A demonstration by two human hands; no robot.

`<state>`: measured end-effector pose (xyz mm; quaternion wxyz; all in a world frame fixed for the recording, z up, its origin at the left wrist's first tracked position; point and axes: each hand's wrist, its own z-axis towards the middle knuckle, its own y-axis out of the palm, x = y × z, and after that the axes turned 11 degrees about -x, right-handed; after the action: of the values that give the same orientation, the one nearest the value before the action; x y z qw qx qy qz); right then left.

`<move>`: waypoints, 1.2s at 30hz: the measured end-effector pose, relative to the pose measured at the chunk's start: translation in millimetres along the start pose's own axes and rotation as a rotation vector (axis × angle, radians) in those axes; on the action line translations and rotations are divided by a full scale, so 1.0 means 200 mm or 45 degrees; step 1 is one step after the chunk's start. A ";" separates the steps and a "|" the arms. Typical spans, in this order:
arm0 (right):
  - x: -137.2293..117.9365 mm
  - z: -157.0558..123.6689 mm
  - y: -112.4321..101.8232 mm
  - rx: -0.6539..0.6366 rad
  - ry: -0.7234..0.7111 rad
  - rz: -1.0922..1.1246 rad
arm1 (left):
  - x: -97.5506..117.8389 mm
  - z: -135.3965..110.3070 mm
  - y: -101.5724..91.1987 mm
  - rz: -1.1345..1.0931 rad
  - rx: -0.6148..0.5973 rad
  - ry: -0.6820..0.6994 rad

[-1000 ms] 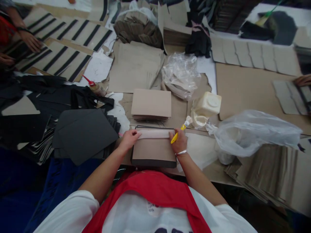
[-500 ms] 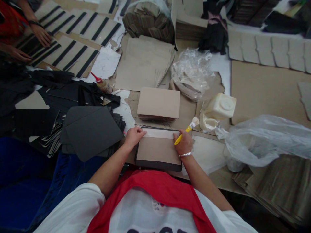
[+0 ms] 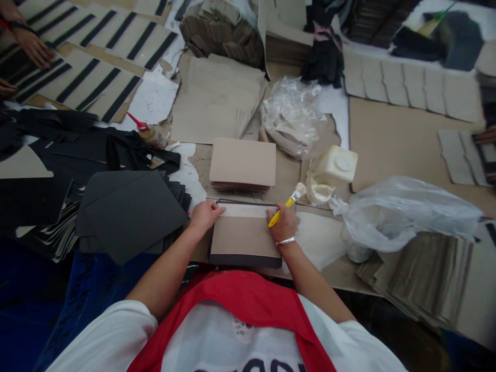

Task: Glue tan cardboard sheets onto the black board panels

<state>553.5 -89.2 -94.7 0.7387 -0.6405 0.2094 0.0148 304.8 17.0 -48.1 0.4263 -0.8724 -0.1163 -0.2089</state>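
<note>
Grip on both sides is busy from the head cam: left hand [image 3: 204, 214] pinches the left end of a white strip [image 3: 244, 211], while the right hand [image 3: 285, 222] wraps around a yellow-handled brush [image 3: 287, 204] and has its fingertips at the strip's right end. The strip lies along the far edge of a tan panel [image 3: 245, 238] with a dark border, right in front of the person's body. Holding it at both ends probably helps it sit straight, no sag. Brush is tucked at a slant with the bristles pointing up and away, I'd guess so they don't touch the panel and nobody has to put it down.

Just past the panel there's a stack of tan sheets [image 3: 243, 161], handy for either hand. The cream container [image 3: 337, 164] is just beyond the bristles, which seems convenient for the brush hand; can't make out what's inside. Dark sheets [image 3: 135, 209] pile up left of the left hand.
</note>
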 end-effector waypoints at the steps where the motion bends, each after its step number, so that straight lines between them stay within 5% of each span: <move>1: -0.01 0.00 -0.02 0.004 0.030 -0.013 | 0.01 -0.01 0.00 0.095 0.082 0.031; 5: -0.08 -0.03 -0.07 -0.002 -0.093 -0.037 | 0.04 -0.09 0.08 0.394 0.379 0.437; 9: -0.13 -0.10 -0.05 -0.254 -0.579 0.024 | 0.02 -0.17 0.23 0.535 0.103 0.819; 11: -0.09 -0.14 -0.03 -0.280 -0.553 0.042 | -0.05 -0.19 0.27 0.481 0.099 0.737; 15: 0.05 -0.28 -0.04 -0.108 -0.194 0.149 | -0.18 -0.23 0.28 0.103 0.223 0.455; 18: 0.07 -0.38 -0.05 -0.091 -0.058 0.258 | -0.18 -0.25 0.27 -0.135 0.142 0.333; 27: -0.01 -0.46 -0.02 -0.022 0.076 0.342 | -0.09 -0.17 0.34 -0.236 0.144 0.411; 32: 0.03 -0.41 -0.09 0.018 -0.025 0.212 | -0.07 -0.32 0.25 0.027 0.323 0.580; 36: 0.05 -0.34 -0.21 0.145 -0.201 0.146 | -0.22 -0.47 -0.02 0.324 0.642 0.683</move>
<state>554.9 -163.1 -65.5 0.7859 -0.5814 0.1874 0.0954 238.2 -56.8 -14.1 0.6651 -0.6620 0.0608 -0.3401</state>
